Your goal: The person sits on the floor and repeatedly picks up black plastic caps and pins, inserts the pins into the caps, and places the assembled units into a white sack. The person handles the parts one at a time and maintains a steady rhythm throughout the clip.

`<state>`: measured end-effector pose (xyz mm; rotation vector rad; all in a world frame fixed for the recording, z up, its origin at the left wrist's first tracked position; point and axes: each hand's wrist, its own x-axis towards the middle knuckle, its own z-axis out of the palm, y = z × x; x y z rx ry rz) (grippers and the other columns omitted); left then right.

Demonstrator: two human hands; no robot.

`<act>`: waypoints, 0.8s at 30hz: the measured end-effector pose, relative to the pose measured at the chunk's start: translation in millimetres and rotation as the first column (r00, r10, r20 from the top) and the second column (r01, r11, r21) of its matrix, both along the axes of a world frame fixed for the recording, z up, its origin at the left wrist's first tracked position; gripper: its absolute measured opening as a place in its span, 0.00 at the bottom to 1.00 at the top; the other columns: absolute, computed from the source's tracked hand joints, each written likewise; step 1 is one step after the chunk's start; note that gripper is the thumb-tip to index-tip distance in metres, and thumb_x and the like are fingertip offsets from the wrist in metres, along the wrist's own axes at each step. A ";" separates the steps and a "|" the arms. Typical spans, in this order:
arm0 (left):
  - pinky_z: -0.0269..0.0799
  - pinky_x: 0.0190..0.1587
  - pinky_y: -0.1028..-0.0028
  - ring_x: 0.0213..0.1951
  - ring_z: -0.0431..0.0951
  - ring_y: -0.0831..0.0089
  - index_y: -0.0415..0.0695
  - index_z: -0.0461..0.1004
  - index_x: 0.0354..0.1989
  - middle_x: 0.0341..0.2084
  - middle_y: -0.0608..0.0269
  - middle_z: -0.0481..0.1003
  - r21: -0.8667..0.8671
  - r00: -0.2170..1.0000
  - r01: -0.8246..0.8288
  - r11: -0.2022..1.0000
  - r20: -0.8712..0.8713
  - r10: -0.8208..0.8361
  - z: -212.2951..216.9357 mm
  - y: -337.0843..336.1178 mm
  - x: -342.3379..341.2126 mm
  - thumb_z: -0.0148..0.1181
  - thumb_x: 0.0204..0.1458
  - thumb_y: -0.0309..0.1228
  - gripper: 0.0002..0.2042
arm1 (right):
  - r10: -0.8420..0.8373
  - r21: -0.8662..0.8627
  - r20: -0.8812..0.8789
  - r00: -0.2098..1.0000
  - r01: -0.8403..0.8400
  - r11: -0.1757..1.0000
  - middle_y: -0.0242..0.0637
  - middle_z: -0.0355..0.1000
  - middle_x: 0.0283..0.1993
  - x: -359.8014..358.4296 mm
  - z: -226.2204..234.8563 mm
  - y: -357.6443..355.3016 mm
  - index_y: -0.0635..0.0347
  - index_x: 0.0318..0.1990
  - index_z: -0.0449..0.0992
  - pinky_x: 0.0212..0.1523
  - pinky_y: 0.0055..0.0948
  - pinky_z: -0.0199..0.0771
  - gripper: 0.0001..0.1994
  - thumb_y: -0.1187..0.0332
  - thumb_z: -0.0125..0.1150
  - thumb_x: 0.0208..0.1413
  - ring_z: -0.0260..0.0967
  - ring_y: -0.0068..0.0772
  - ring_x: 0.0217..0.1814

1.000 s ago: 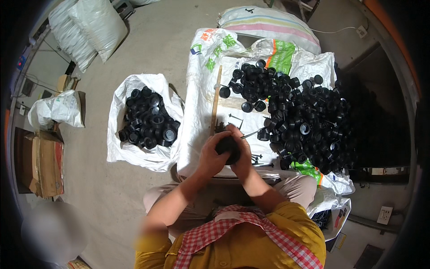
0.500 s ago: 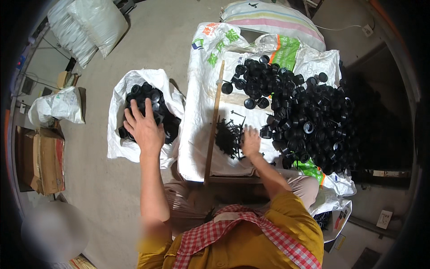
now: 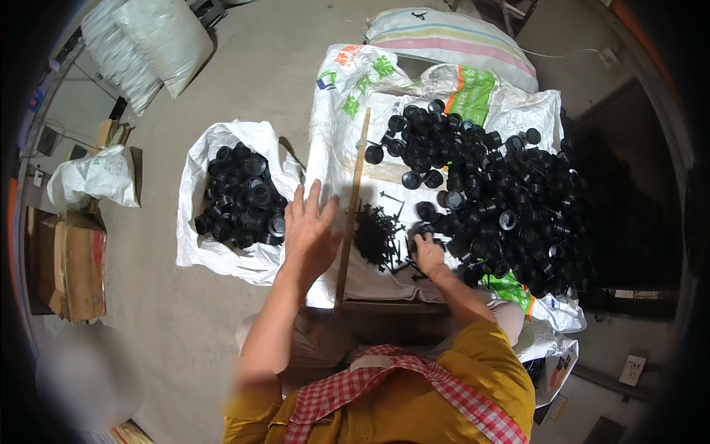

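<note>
My left hand (image 3: pixel 308 238) is open with its fingers spread, between the white sack on the left and the wooden strip (image 3: pixel 350 222) on the table; nothing is in it. Black plastic caps (image 3: pixel 244 194) fill the mouth of that white sack (image 3: pixel 191 189). My right hand (image 3: pixel 430 257) is low over the table, fingers curled down on a black cap at the near left side of a big heap of black caps (image 3: pixel 510 196). Between the strip and the right hand lies a small pile of thin black plastic stems (image 3: pixel 376 235).
White woven sacking (image 3: pixel 325 155) covers the table. A full striped sack (image 3: pixel 451 41) stands behind it. Stuffed white bags (image 3: pixel 159 44) lie at the far left, with a cardboard box (image 3: pixel 80 266) nearer. Another sack (image 3: pixel 563 370) sits beside my right leg.
My left hand has moved right, from over the sack's caps to the table's left edge. My right hand has shifted slightly right and nearer, from the stems to a cap.
</note>
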<state>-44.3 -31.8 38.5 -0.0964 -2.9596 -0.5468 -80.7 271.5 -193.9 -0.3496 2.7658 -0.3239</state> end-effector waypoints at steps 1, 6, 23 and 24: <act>0.54 0.60 0.51 0.62 0.55 0.40 0.45 0.70 0.54 0.61 0.44 0.57 0.036 1.000 0.026 0.999 0.009 -0.026 -0.7 4.1 0.7 0.70 0.37 0.30 0.30 | -0.041 -0.094 -0.056 0.998 0.035 0.995 0.48 0.64 0.50 5.2 11.6 -12.6 0.52 0.48 0.66 0.38 0.50 0.73 0.19 0.68 0.61 0.47 0.71 0.59 0.37; 0.56 0.61 0.56 0.60 0.59 0.44 0.42 0.67 0.56 0.58 0.41 0.62 0.322 0.986 0.030 0.946 0.145 -0.081 -23.1 26.9 5.7 0.66 0.43 0.35 0.29 | -0.308 -0.382 -0.188 0.933 0.220 0.898 0.48 0.70 0.43 21.6 71.7 -52.7 0.59 0.46 0.67 0.36 0.44 0.71 0.17 0.69 0.62 0.48 0.72 0.54 0.37; 0.72 0.43 0.72 0.35 0.77 0.73 0.36 0.76 0.42 0.31 0.60 0.78 0.802 0.847 0.060 0.594 0.273 -0.455 -19.6 32.9 27.3 0.59 0.42 0.24 0.15 | 0.257 -0.733 -0.301 0.918 -0.395 0.554 0.42 0.73 0.36 49.8 189.8 -61.0 0.63 0.34 0.71 0.41 0.40 0.70 0.15 0.79 0.68 0.35 0.70 0.49 0.41; 0.72 0.44 0.72 0.36 0.77 0.73 0.36 0.76 0.42 0.32 0.60 0.78 0.863 0.871 -0.012 0.505 0.256 -0.418 -31.4 33.3 31.1 0.59 0.42 0.25 0.16 | 0.296 -0.697 -0.276 0.914 -0.402 0.594 0.42 0.73 0.35 50.2 198.3 -61.3 0.62 0.33 0.71 0.40 0.39 0.70 0.13 0.78 0.66 0.37 0.70 0.48 0.40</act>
